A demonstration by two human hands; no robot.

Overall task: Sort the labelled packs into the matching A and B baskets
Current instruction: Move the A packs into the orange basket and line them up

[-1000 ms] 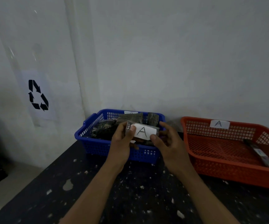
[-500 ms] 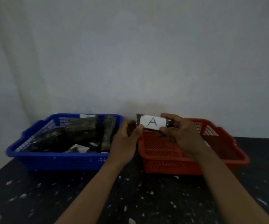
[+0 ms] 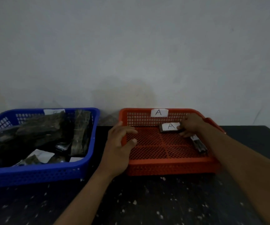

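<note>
Right hand point(image 3: 192, 124) pinching a dark flat pack point(image 3: 164, 130), white paper label A, inside the orange plastic mesh basket point(image 3: 163, 167), one more dark pack point(image 3: 199, 146) lying near-right, left hand point(image 3: 116, 148) hovering slack-fingered, one blue plastic basket point(image 3: 33, 175) at left.

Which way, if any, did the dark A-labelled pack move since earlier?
Yes: the pack moved from over the red plastic basket's left rim rightwards and down inside it.

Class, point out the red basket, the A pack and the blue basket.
red basket point(image 3: 171, 168): head view, front wall.
A pack point(image 3: 170, 126): head view, white label.
blue basket point(image 3: 33, 176): head view, front wall.
</note>
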